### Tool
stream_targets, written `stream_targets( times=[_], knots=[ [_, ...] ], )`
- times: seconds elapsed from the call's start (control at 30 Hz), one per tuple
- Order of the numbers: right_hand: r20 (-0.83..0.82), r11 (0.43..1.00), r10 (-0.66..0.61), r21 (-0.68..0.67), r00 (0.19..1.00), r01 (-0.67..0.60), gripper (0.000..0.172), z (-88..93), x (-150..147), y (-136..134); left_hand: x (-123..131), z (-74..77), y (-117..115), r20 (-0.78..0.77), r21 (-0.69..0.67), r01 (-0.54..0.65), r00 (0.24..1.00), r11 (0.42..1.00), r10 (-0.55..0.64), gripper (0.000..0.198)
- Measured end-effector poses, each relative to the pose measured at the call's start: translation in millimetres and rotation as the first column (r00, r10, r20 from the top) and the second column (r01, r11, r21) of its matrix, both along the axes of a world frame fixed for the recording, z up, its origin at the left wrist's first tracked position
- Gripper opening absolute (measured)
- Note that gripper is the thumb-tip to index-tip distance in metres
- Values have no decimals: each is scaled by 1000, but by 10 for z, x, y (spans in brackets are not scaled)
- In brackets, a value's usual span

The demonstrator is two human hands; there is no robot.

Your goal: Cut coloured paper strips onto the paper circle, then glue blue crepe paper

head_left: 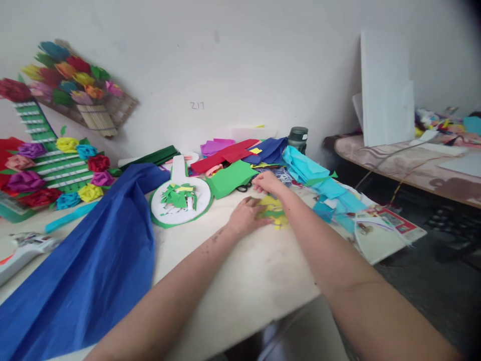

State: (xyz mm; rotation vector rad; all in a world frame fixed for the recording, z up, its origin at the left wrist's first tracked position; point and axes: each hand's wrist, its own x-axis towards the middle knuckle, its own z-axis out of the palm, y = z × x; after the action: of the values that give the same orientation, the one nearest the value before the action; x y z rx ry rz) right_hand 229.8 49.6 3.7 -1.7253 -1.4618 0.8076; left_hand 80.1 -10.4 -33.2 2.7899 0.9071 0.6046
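My left hand point(247, 216) lies low on the table with its fingers spread, their tips at the edge of some yellow paper scraps point(277, 214). Just beyond it, my right hand point(267, 182) is bent with its fingers drawn together; whatever may be between them is hidden. Close to its fingertips shows the black handle of a pair of scissors point(244, 187), partly under a green paper sheet point(232, 178). To the left, a white round board with a handle point(203, 198), edged in green, carries green and yellow paper cuttings point(179, 195).
Blue crepe paper point(108, 250) drapes across the table's left side, near a glue gun point(26, 250). Red paper point(221, 156), light blue paper point(304, 165) and a dark jar point(298, 138) stand at the back. Paper-flower crafts point(67, 160) are at left.
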Motion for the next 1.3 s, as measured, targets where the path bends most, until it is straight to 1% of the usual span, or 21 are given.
stream_targets(
  times=[0.03, 0.1, 0.17, 0.27, 0.33, 0.4, 0.5, 0.57, 0.63, 0.7, 0.77, 0.83, 0.9, 0.97, 1.03, 1.1, 1.13, 1.2, 1.27, 1.3],
  knots=[
    [5, 1000, 1, -9, 1000, -1, 10, -11, 1, 13, -23, 5, 26, 27, 30, 11, 1000, 999, -12, 42],
    [18, 1000, 9, -9, 1000, -9, 11, -14, -7, 21, -78, 22, 85, 72, 71, -12, 997, 997, 7, 31],
    [29, 1000, 14, 0, 999, -14, 11, 4, -21, 5, -140, 38, 146, 100, 92, -60, 994, 994, 51, 23],
    [76, 999, 36, -8, 996, -36, 11, 58, -19, -46, -230, 42, 217, 140, 87, -125, 984, 988, 112, 13],
    [134, 995, 101, -39, 986, -97, 11, 102, 8, -82, -287, 37, 247, 172, 71, -142, 977, 987, 128, 11],
    [214, 974, 223, -88, 951, -209, 18, 145, 48, -112, -341, 35, 267, 200, 51, -138, 972, 989, 125, 9],
    [350, 910, 416, -162, 840, -383, 32, 194, 90, -146, -419, 52, 281, 223, 1, -104, 970, 995, 101, 10],
    [423, 884, 468, -206, 776, -420, 40, 210, 88, -164, -460, 71, 280, 218, -36, -79, 972, 996, 85, 15],
    [469, 886, 464, -248, 752, -392, 44, 214, 67, -179, -487, 86, 273, 204, -59, -59, 977, 997, 70, 17],
    [502, 889, 457, -285, 734, -358, 40, 214, 48, -189, -500, 95, 263, 198, -61, -47, 978, 997, 59, 17],
    [526, 884, 467, -303, 710, -357, 29, 216, 48, -192, -504, 98, 254, 201, -50, -57, 977, 997, 66, 19],
    [534, 885, 465, -260, 707, -386, 16, 219, 74, -186, -503, 99, 249, 199, -45, -92, 975, 995, 100, 23],
    [507, 902, 417, -132, 754, -410, 10, 216, 116, -170, -501, 97, 249, 197, -49, -122, 972, 991, 129, 27],
    [428, 919, 330, 58, 841, -390, 8, 206, 154, -144, -499, 89, 256, 212, -52, -134, 967, 990, 143, 29],
    [288, 924, 222, 244, 931, -296, 8, 193, 172, -113, -497, 74, 268, 238, -51, -140, 960, 989, 148, 29],
    [110, 908, 114, 393, 987, -149, 12, 182, 167, -84, -495, 59, 280, 266, -54, -137, 953, 989, 147, 28],
    [21, 894, 81, 442, 997, -82, 14, 177, 159, -73, -495, 54, 282, 282, -62, -129, 949, 990, 141, 27],
    [-125, 874, 73, 486, 989, -3, 17, 170, 146, -58, -492, 56, 274, 316, -93, -102, 940, 990, 127, 25],
    [-222, 881, 120, 473, 968, -1, 22, 163, 148, -56, -488, 75, 248, 344, -134, -110, 927, 985, 150, 26],
    [-258, 893, 154, 451, 954, -22, 24, 160, 157, -60, -484, 88, 233, 354, -153, -135, 917, 979, 182, 27]
  ],
)
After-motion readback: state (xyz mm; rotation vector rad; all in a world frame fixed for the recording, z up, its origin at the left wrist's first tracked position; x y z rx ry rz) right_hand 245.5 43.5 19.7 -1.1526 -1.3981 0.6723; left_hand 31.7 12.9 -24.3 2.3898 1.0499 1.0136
